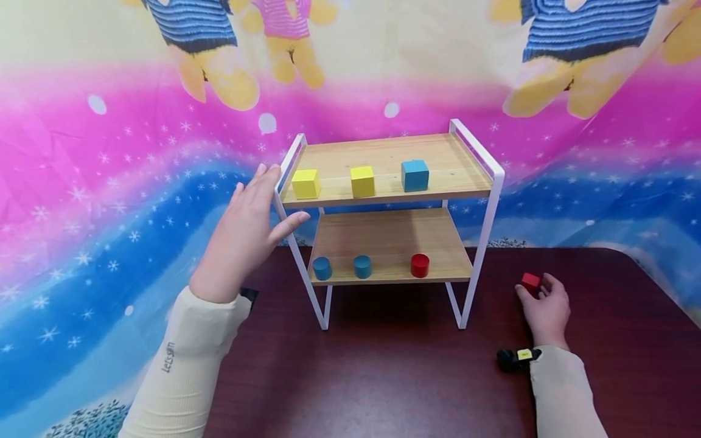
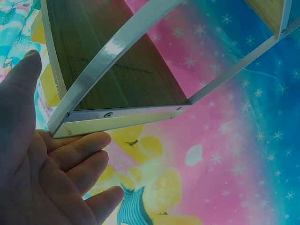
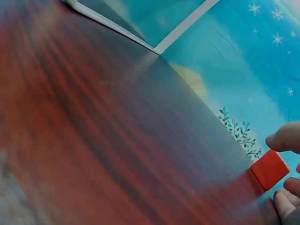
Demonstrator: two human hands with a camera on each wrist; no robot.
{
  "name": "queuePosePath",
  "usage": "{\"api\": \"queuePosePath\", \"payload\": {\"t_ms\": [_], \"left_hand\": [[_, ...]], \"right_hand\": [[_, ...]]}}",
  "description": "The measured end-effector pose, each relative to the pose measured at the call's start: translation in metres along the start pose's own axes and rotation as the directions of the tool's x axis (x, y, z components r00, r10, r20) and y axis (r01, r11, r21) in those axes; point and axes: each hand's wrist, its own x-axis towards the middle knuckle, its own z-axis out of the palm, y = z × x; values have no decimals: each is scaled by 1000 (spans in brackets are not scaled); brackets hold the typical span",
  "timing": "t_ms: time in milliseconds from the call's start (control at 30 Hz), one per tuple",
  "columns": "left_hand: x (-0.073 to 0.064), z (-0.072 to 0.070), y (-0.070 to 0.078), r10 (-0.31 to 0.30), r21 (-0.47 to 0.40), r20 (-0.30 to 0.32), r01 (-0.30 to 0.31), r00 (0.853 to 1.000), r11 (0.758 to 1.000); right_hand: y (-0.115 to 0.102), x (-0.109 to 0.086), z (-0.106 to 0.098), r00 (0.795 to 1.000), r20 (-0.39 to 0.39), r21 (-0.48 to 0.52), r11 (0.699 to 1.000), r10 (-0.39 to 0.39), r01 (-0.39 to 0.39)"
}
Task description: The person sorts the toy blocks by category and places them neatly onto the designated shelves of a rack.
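My left hand (image 1: 241,234) is at the upper left corner of a two-tier shelf (image 1: 383,149), its fingers straight along the white frame (image 2: 84,112) and its thumb apart. It holds nothing. On the table, to the right of the shelf, my right hand (image 1: 547,310) has thumb and fingers bent about a red cube (image 1: 530,281). In the right wrist view the thumb is at one side of the red cube (image 3: 270,170) and fingertips are at the other; part of the hand lies outside that view.
Along the top board's front stand two yellow cubes (image 1: 306,184) (image 1: 362,182) and a blue cube (image 1: 415,176). Two blue cylinders (image 1: 322,268) (image 1: 362,266) and a red cylinder (image 1: 420,265) stand on the lower board. Behind the dark wooden table (image 1: 383,377) hangs a patterned cloth (image 1: 191,146).
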Motion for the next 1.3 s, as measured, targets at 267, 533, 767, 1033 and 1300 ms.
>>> {"api": "queuePosePath", "payload": {"t_ms": [267,533,767,1033,1300], "left_hand": [[-1,-1,0,-2,-4,0,2,1000,1000],[-2,-2,1,-3,-11,1,3,1000,1000],[-3,-4,2,-1,-8,1,1,1000,1000],[-2,-6,0,5,-17,10,-4,1000,1000],[0,-9,-3,-5,-17,26,5,1000,1000]], "right_hand": [[0,4,5,999,-49,-80,997,-6,2],[3,7,7,996,-87,-107,994,-6,-3],[2,5,8,994,-111,-114,993,-13,1],[-1,0,8,994,-110,-117,993,-6,-7],[-4,-4,8,994,-107,-109,994,-9,-3]]}}
